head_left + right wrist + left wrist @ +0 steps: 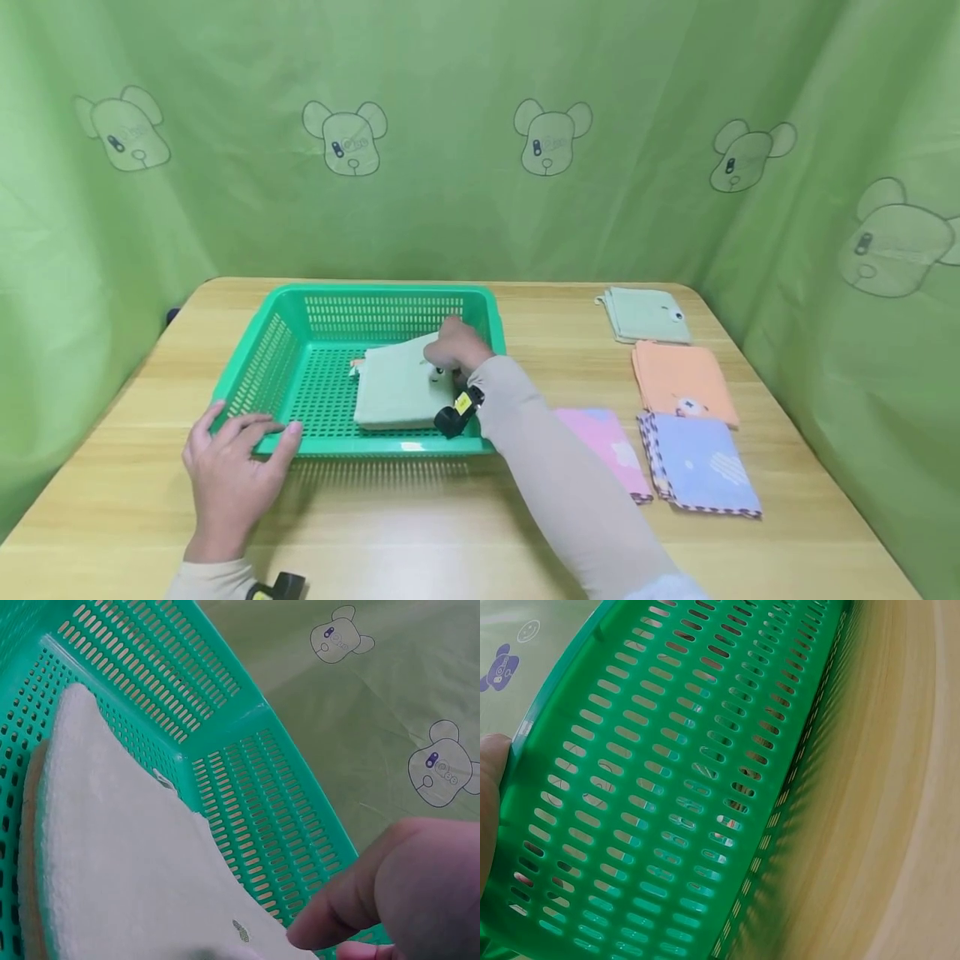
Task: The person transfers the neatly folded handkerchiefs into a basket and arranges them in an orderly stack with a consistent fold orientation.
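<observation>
A green plastic basket [390, 446] with slotted walls stands on the table. My left hand [232, 475] grips its near left corner, fingers bent over the rim and thumb along the near side. Inside the basket lies a folded pale green towel [401, 387] with a small embroidered face, on top of an orange layer. My right hand [457, 343] reaches into the basket and pinches the towel at its far right corner, where bent fingers [337, 911] meet the edge in the right wrist view. The hand hides part of the embroidery.
Right of the basket lie a folded pink towel [603, 450], a blue towel [701, 462] with a checked border, an orange towel [686, 383] and another pale green towel [647, 315]. A green curtain [450, 217] surrounds the wooden table [405, 533].
</observation>
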Demonstrator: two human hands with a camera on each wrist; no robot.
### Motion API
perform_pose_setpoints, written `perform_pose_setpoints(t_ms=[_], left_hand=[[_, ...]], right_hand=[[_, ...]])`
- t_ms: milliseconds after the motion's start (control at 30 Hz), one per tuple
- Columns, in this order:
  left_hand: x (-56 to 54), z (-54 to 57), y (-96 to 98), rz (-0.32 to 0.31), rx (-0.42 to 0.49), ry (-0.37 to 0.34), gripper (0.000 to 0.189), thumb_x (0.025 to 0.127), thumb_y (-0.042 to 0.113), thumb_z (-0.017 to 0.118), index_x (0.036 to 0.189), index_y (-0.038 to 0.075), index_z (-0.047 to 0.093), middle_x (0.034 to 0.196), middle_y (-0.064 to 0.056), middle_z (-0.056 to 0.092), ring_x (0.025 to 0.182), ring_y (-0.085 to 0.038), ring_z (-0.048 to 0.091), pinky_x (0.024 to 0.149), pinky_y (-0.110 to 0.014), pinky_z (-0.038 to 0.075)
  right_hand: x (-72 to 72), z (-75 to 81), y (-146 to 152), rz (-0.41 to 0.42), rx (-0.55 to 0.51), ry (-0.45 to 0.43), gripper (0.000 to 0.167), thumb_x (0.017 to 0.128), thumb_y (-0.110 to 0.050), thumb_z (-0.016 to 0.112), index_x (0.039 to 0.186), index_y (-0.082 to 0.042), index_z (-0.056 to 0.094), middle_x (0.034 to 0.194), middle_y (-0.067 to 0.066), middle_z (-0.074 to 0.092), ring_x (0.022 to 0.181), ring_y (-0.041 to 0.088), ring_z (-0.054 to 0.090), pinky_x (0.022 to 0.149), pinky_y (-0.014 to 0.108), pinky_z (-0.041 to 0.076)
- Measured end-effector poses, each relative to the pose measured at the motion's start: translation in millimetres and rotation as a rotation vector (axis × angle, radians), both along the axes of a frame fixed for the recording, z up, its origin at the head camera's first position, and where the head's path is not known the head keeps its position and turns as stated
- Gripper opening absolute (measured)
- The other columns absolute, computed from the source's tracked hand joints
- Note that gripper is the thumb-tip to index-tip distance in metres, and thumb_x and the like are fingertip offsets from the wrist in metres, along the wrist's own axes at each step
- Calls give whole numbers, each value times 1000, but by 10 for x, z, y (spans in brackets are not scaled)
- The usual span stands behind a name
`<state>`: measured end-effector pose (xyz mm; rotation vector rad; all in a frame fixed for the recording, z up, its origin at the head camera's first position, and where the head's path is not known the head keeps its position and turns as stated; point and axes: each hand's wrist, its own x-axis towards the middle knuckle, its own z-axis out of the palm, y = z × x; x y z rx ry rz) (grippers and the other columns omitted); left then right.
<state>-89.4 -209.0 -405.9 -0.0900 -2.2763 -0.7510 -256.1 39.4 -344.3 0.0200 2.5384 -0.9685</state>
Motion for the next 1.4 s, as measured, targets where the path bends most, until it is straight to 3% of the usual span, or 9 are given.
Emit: perform_pose_setpoints(t_ms=[133,267,433,500,600,733,1033,1200,1400], left_hand=[[-4,26,-8,-10,-6,10,36,80,37,67,76,1,71,90,-20,69,122,-50,40,99,-67,20],[-3,33,-22,-12,-7,9,36,80,37,67,76,1,72,90,-20,69,122,-49,40,99,-67,19],[2,-7,-19,-18,-14,24,34,80,36,67,74,2,72,88,-19,69,120,-49,42,98,-68,20],[4,-24,-15,-19,-13,25,34,79,36,67,74,3,72,88,-19,70,119,-49,43,98,-68,20],[1,-35,-11,-17,-10,25,34,79,36,67,75,3,72,88,-19,69,120,-48,43,99,-68,19],[-7,-38,6,-21,-5,32,34,79,37,67,76,4,72,88,-19,69,121,-48,42,99,-68,19],[-6,-14,17,-18,-1,31,34,80,37,67,76,3,72,89,-19,69,122,-49,41,100,-68,19],[43,-22,-21,1,7,35,39,80,41,67,76,2,72,89,-20,69,123,-50,40,100,-67,18],[2,-13,-14,-10,12,26,36,79,39,66,76,3,72,89,-20,69,125,-48,39,100,-67,18]], right_hand=[[31,36,3,-19,-27,60,71,87,-6,56,148,3,22,141,22,44,75,24,54,63,37,55],[44,61,1,-24,-24,90,56,86,-6,58,137,1,35,129,19,51,70,22,55,60,35,54],[69,83,11,-13,-13,119,76,85,-5,59,151,-1,20,124,16,55,51,14,43,45,26,40],[91,99,20,-5,-19,147,75,85,-6,60,150,-2,23,120,15,56,54,15,45,46,27,39],[114,135,33,6,-54,194,56,85,-8,61,136,-4,39,108,14,57,66,19,50,56,30,45],[117,198,88,8,-134,235,43,86,-10,62,125,-5,46,107,10,56,83,22,55,71,33,49],[78,369,393,79,-516,163,29,93,-4,59,118,0,46,113,16,55,101,38,63,82,42,55],[51,500,581,65,-564,209,30,94,-6,59,120,1,46,115,16,54,102,37,63,85,41,54],[-49,597,986,-32,-565,269,30,95,-6,58,121,1,45,118,17,54,103,33,62,88,42,52]])
